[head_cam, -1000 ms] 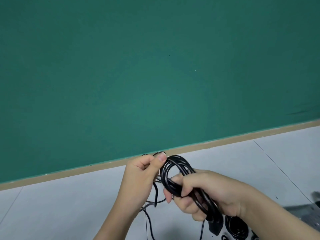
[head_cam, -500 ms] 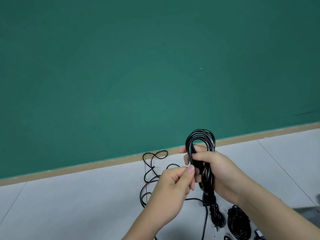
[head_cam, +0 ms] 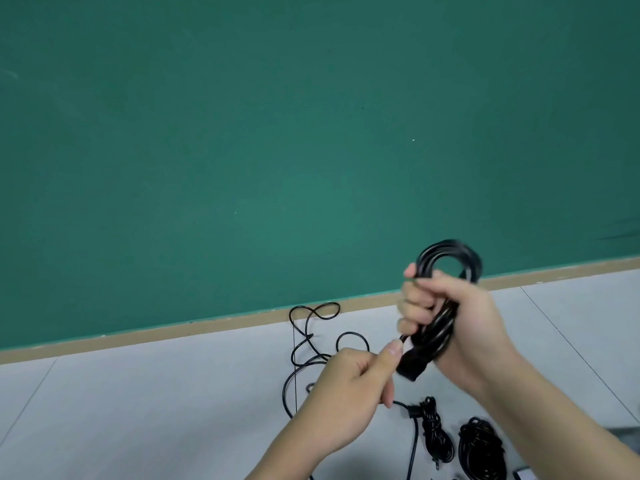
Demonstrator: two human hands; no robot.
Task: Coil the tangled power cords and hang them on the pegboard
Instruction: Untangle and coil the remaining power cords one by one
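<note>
Black coiled cord [head_cam: 446, 271] clenched upright in right hand [head_cam: 450, 327]; left hand [head_cam: 349, 386] fingers pinch its free end.

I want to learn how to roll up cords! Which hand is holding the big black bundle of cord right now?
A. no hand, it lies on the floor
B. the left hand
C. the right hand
C: the right hand is wrapped round the coiled cord, while the left hand only pinches a loose strand beside it.
</note>
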